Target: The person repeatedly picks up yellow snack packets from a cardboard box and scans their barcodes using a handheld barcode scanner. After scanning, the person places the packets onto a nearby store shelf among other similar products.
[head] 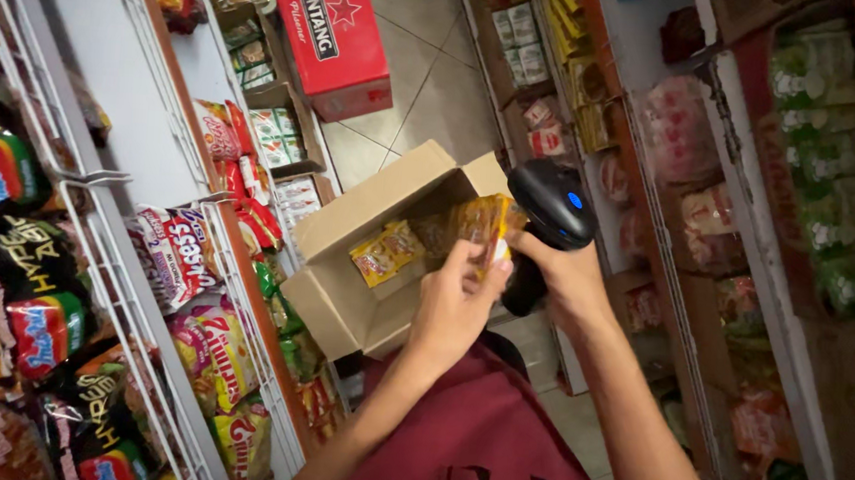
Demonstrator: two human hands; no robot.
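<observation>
left hand (453, 307) pinching yellow snack packet (481, 224) over open cardboard box (369, 221) | right hand (560, 274) closed round black handheld scanner (550, 207) | scanner head just right of packet, touching or nearly | packet's long axis runs toward box | more yellow packets (386, 254) inside box

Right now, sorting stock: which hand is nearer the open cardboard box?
Left. The left hand holds a yellow packet over the cardboard box; the right hand grips a black scanner beside it.
</observation>
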